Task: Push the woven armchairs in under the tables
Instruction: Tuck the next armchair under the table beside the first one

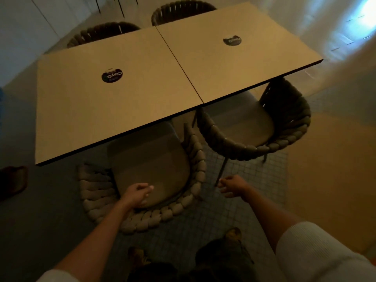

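I have the left hand [138,195] over the back of the near left chair's [142,222] seat, just inside its woven rim. The fingers are loosely curled and hold nothing; I can't tell whether they touch the cushion. My right hand [234,186] hangs over the tiled floor [254,180] between the two near chairs, fingers also loosely curled, with nothing in it and clear of both chairs.

The near left chair is only partly under the left table [91,119], with most of its seat and its whole back sticking out towards me. The near right chair [254,149] is turned at an angle, its seat front tucked under the right table [234,78]. The two tables touch edge to edge. Two far chairs [101,33] [183,11] show only their backs beyond the tabletops.
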Motion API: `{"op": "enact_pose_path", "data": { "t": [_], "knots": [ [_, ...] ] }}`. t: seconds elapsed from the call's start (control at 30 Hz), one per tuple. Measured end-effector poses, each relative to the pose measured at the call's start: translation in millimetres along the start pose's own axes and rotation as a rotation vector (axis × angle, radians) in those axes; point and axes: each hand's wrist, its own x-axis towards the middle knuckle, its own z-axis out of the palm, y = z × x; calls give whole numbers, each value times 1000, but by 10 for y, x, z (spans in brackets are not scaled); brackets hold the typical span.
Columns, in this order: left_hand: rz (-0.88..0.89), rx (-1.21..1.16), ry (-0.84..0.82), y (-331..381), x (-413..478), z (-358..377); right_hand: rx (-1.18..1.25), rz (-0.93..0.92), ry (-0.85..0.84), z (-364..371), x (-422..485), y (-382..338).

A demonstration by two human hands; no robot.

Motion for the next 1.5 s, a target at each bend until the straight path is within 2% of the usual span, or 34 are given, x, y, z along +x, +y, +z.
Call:
{"op": "enact_pose_path", "data": {
  "t": [0.1,0.3,0.43,0.53,0.77,1.0,1.13,1.4,1.5],
  "knots": [
    [32,-23,-76,367,-137,676,82,-9,34,-541,71,113],
    [52,-1,-210,979,-158,1965,75,-41,114,-1548,-16,171],
    [86,74,-223,1365,-127,2566,51,-45,168,-2110,-115,176],
    [110,53,-161,1669,-73,2873,41,-60,207,-2438,-168,131],
    [40,-27,-46,2132,227,3377,3,-69,278,-3058,59,22],
    [-91,-149,44,2407,769,3721,-146,-79,314,-3634,567,-405],
    [-210,-227,79,2345,1221,3870,-296,-64,289,-4019,874,-684],
    [-287,-365,198,2245,1531,4038,-338,-58,293,-4580,1397,-1163],
    [-276,-330,280,2042,1668,4086,-409,-42,289,-4666,1585,-1175]
  ]
}}
